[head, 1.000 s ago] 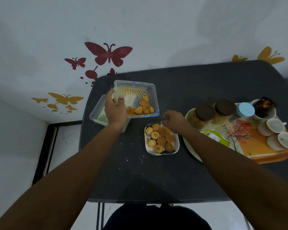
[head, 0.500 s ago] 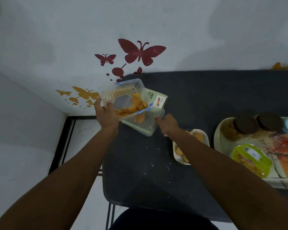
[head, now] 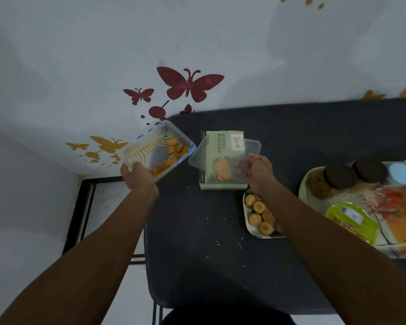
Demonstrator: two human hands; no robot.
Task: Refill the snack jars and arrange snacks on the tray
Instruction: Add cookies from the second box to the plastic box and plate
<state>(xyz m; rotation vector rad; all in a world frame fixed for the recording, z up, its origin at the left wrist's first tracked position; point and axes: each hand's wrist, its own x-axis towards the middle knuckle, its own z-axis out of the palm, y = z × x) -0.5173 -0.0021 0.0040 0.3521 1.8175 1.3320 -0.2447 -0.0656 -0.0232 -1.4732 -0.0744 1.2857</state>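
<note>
dark table (head: 220, 266) flecked with crumbs, against white wall with butterfly decals (head: 189, 85). your left hand (head: 138, 177) grips snack tub (head: 159, 150) at table's left edge; right hand (head: 256, 170) pinches clear lid (head: 220, 158) above green box (head: 218, 184). tray (head: 314, 184) far right.

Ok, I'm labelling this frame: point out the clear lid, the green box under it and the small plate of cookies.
clear lid (head: 251, 148), head view, bare far right corner.
green box (head: 217, 146), head view, printed top face.
small plate of cookies (head: 256, 233), head view, near rim.
</note>
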